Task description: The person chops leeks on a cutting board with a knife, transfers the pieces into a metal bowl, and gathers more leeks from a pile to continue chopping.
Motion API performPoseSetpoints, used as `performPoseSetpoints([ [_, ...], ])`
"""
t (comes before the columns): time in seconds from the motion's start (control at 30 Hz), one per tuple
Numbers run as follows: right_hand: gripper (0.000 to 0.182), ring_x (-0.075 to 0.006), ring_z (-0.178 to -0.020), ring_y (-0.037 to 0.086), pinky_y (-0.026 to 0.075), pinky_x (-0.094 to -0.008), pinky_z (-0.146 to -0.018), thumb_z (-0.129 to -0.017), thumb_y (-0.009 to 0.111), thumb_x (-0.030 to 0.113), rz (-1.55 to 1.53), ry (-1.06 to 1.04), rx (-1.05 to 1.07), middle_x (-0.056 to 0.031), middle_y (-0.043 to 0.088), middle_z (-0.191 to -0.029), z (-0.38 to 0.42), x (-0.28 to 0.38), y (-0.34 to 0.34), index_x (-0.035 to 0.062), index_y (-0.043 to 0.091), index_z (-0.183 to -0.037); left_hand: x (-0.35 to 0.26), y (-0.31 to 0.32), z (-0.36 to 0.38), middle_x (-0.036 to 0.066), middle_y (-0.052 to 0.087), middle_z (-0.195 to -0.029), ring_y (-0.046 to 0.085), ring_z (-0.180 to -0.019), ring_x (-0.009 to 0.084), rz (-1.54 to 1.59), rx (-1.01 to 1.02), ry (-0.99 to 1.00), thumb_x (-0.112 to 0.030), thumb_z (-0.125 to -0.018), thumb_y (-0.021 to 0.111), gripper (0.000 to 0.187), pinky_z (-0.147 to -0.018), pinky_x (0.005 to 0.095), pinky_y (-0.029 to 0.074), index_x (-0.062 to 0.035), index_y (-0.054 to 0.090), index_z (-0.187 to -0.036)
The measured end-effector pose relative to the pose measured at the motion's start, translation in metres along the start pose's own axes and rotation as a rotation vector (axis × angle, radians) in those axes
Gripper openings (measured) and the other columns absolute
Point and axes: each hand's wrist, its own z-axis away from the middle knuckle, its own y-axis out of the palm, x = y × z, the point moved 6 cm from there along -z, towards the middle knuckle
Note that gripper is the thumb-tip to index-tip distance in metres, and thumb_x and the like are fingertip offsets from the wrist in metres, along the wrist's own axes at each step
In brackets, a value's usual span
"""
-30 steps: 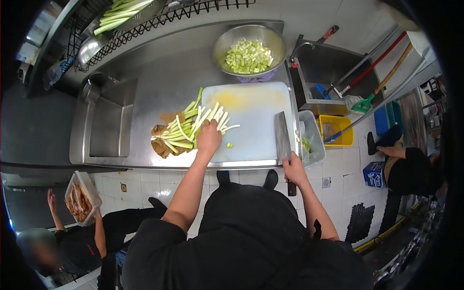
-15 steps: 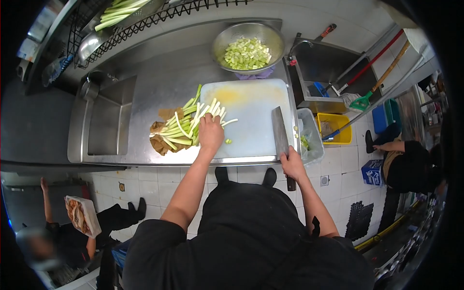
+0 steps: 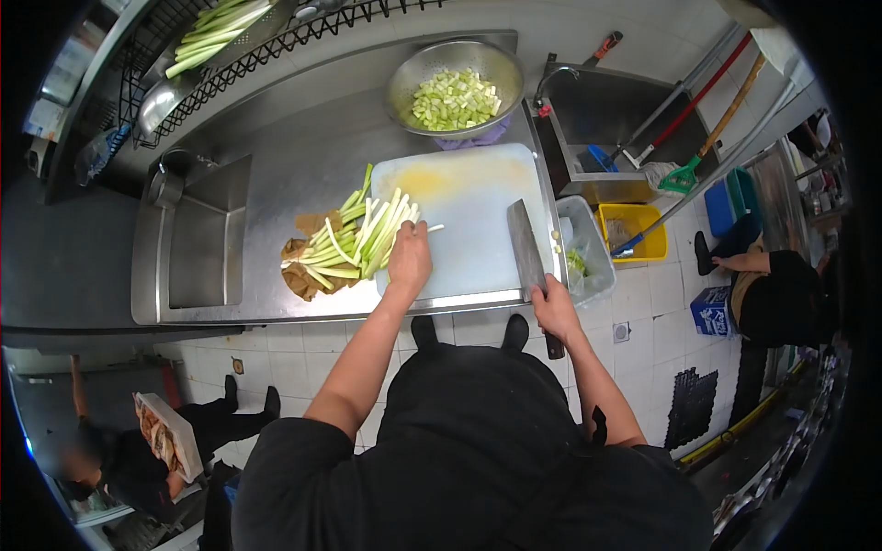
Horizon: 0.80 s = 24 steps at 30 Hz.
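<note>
White, with a yellow stain toward its far side, the cutting board (image 3: 482, 207) rests on the metal surface (image 3: 303, 174). Long pale-green stalks (image 3: 352, 241) lie heaped across the board's left edge, partly on it, partly on crumpled brown material (image 3: 299, 283) to its left. Over the board's left part, the left hand (image 3: 410, 259) bends its fingers down at the stalks; I cannot tell whether its grip is closed on any. At the board's near right corner, the right hand (image 3: 556, 310) has its grip wrapped round the handle of a cleaver (image 3: 526, 246), the blade reaching over the board and pointing toward its far side. Just beyond the board, a metal colander (image 3: 402, 81) holds chopped green pieces (image 3: 457, 99). Well left of the board is a sink (image 3: 207, 248); right of it stands a yellow bucket (image 3: 654, 243).
</note>
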Motion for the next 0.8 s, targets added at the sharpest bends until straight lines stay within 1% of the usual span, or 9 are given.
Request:
performPoseSetpoints([
  [0.07, 0.031, -0.0303, -0.049, 0.062, 0.049, -0.0446, -0.048, -0.100, 0.055, 0.021, -0.013, 0.000, 0.009, -0.0226, 0.063, -0.069, 0.002, 0.000, 0.000, -0.0079, 0.051, -0.107, 0.005, -0.006, 0.001, 0.020, 0.063, -0.109, 0.061, -0.103, 0.0386, -0.027, 0.017, -0.158, -0.003, -0.080, 0.066, 0.028, -0.089, 0.0470, 0.051, 0.0016, 0.067, -0.108],
  [0.2, 0.030, -0.0287, -0.047, 0.061, 0.048, -0.0441, -0.047, -0.099, 0.056, 0.021, -0.059, 0.006, 0.004, -0.0210, 0.062, -0.065, 0.005, -0.002, -0.003, -0.0070, 0.050, -0.105, 0.020, -0.008, 0.008, 0.020, 0.067, -0.105, 0.061, -0.102, 0.0376, -0.087, -0.005, -0.122, -0.003, -0.080, 0.067, 0.030, -0.089, 0.0464, 0.051, -0.0001, 0.067, -0.110],
  [0.3, 0.030, -0.0279, -0.046, 0.060, 0.047, -0.0432, -0.045, -0.099, 0.056, 0.021, -0.086, 0.009, 0.019, -0.0199, 0.061, -0.064, 0.004, -0.004, -0.002, -0.0067, 0.050, -0.105, 0.019, -0.008, 0.008, 0.018, 0.068, -0.097, 0.061, -0.096, 0.0361, -0.152, 0.024, -0.049, -0.002, -0.085, 0.060, 0.020, -0.086, 0.0451, 0.050, -0.0002, 0.068, -0.103],
  [0.37, 0.029, -0.0275, -0.045, 0.059, 0.047, -0.0428, -0.044, -0.099, 0.056, 0.022, -0.101, 0.008, 0.023, -0.0191, 0.061, -0.064, -0.001, -0.013, -0.003, -0.0067, 0.051, -0.106, 0.019, -0.007, 0.006, 0.019, 0.070, -0.101, 0.063, -0.096, 0.0357, -0.137, 0.072, -0.006, -0.004, -0.079, 0.069, 0.031, -0.088, 0.0458, 0.051, -0.0026, 0.070, -0.110],
  [0.47, 0.030, -0.0255, -0.043, 0.058, 0.046, -0.0410, -0.042, -0.099, 0.056, 0.022, -0.063, -0.090, 0.040, -0.0172, 0.060, -0.062, -0.008, -0.026, -0.004, -0.0069, 0.051, -0.105, 0.012, -0.007, 0.006, 0.020, 0.070, -0.102, 0.064, -0.096, 0.0367, -0.145, 0.150, 0.042, -0.005, -0.081, 0.068, 0.030, -0.090, 0.0463, 0.051, -0.0034, 0.070, -0.111],
  [0.6, 0.031, -0.0227, -0.042, 0.058, 0.044, -0.0392, -0.040, -0.100, 0.055, 0.022, -0.192, -0.041, 0.079, -0.0158, 0.060, -0.061, -0.003, -0.029, -0.025, -0.0084, 0.052, -0.108, 0.000, -0.006, 0.014, 0.022, 0.068, -0.106, 0.063, -0.100, 0.0393, -0.027, 0.237, -0.055, -0.007, -0.084, 0.067, 0.031, -0.094, 0.0463, 0.050, -0.0046, 0.070, -0.115],
  [0.67, 0.032, -0.0218, -0.041, 0.058, 0.044, -0.0386, -0.039, -0.100, 0.055, 0.021, -0.212, -0.036, 0.075, -0.0151, 0.059, -0.060, -0.002, -0.038, -0.036, -0.0089, 0.052, -0.109, 0.001, 0.001, 0.023, 0.021, 0.065, -0.117, 0.059, -0.110, 0.0417, 0.002, 0.318, -0.076, -0.007, -0.085, 0.064, 0.036, -0.102, 0.0479, 0.046, -0.0067, 0.068, -0.122],
  [0.77, 0.032, -0.0203, -0.041, 0.056, 0.044, -0.0377, -0.039, -0.100, 0.055, 0.020, -0.232, -0.032, 0.073, -0.0134, 0.058, -0.059, 0.003, -0.044, -0.061, -0.0095, 0.052, -0.114, -0.022, -0.014, 0.037, 0.022, 0.062, -0.124, 0.057, -0.112, 0.0441, -0.053, 0.354, -0.034, -0.006, -0.086, 0.064, 0.043, -0.102, 0.0483, 0.046, -0.0086, 0.065, -0.128],
  [0.8, 0.031, -0.0197, -0.041, 0.055, 0.044, -0.0373, -0.038, -0.100, 0.055, 0.020, -0.253, -0.016, 0.076, -0.0127, 0.058, -0.059, 0.005, -0.048, -0.067, -0.0090, 0.051, -0.113, -0.026, -0.013, 0.039, 0.020, 0.062, -0.124, 0.056, -0.112, 0.0431, -0.047, 0.358, -0.020, -0.007, -0.086, 0.065, 0.039, -0.101, 0.0482, 0.046, -0.0076, 0.067, -0.125],
])
